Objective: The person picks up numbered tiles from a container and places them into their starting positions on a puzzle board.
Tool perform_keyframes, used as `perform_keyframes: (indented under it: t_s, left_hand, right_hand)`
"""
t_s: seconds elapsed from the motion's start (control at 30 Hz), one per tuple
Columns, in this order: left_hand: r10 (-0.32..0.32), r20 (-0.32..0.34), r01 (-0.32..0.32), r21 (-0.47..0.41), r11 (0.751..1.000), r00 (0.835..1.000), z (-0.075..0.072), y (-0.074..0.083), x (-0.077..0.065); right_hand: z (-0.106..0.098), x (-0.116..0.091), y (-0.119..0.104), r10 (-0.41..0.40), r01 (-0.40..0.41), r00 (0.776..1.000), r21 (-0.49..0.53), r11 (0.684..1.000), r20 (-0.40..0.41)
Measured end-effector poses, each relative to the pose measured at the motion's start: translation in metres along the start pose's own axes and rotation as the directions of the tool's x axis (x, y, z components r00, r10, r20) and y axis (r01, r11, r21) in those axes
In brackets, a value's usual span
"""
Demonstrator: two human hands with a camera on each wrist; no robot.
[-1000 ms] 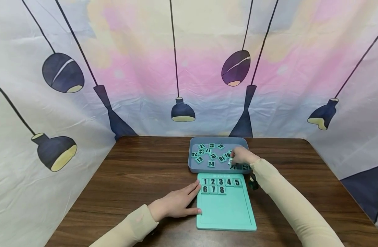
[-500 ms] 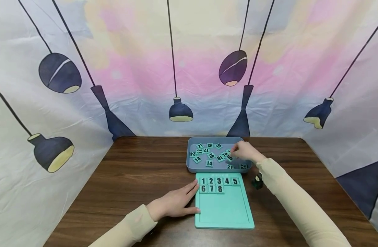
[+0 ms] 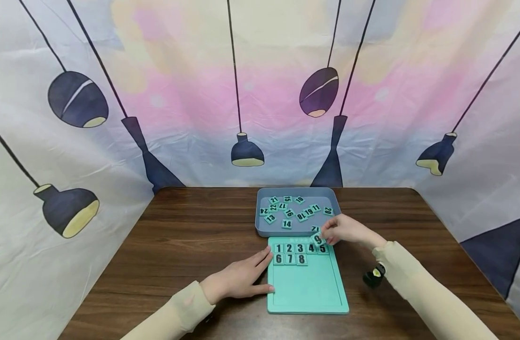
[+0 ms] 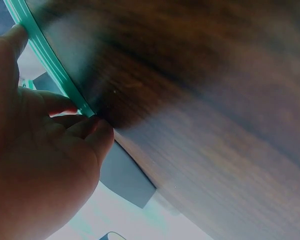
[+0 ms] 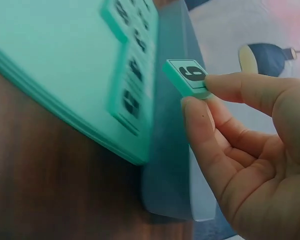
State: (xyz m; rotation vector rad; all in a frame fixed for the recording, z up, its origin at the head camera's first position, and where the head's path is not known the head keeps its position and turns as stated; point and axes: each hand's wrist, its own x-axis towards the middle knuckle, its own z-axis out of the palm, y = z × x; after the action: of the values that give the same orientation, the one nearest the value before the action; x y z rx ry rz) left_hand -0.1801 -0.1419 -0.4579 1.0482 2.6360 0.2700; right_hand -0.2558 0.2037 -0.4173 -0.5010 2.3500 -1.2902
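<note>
Between thumb and fingertips my right hand (image 3: pixel 350 230) pinches a turquoise number tile marked 9 (image 5: pixel 189 72), held above the top right corner of the turquoise board (image 3: pixel 306 290). Tiles 1 to 5 fill the board's top row, and tiles 6, 7 and 8 (image 3: pixel 301 259) begin the second. With its fingers extended, my left hand (image 3: pixel 239 278) rests against the board's left edge; the left wrist view shows its fingertips at the rim (image 4: pixel 60 72). The held tile partly covers tiles 4 and 5 in the head view.
A blue-grey tray (image 3: pixel 281 233) stands just behind the board, with several loose number tiles scattered in it at various angles. Both rest on a dark wooden table (image 3: pixel 192 226). A curtain printed with lamps (image 3: pixel 200 94) hangs behind the table.
My right hand has picked the 9 tile out of the tray and carried it toward me, over the board's top edge. The left hand stays at the board's left edge.
</note>
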Motion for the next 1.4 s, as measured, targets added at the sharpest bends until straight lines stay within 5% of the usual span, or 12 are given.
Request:
perform_keyframes:
  t_s: [0.2, 0.73, 1.4]
  left_hand:
    - [-0.010, 0.004, 0.010, -0.009, 1.000, 1.000, 0.000, -0.001, 0.000]
    - [0.005, 0.002, -0.005, -0.011, 1.000, 1.000, 0.000, -0.001, 0.002]
    - [0.007, -0.011, -0.007, -0.013, 1.000, 1.000, 0.000, -0.001, 0.002]
  right_hand:
    - [0.023, -0.010, 0.007, 0.015, -0.015, 1.000, 0.003, 1.000, 0.020]
    - [0.048, -0.016, 0.010, 0.123, -0.127, 0.985, -0.026, 0.992, -0.124]
    - [0.059, -0.016, 0.010, 0.047, -0.058, 0.989, -0.073, 0.996, -0.143]
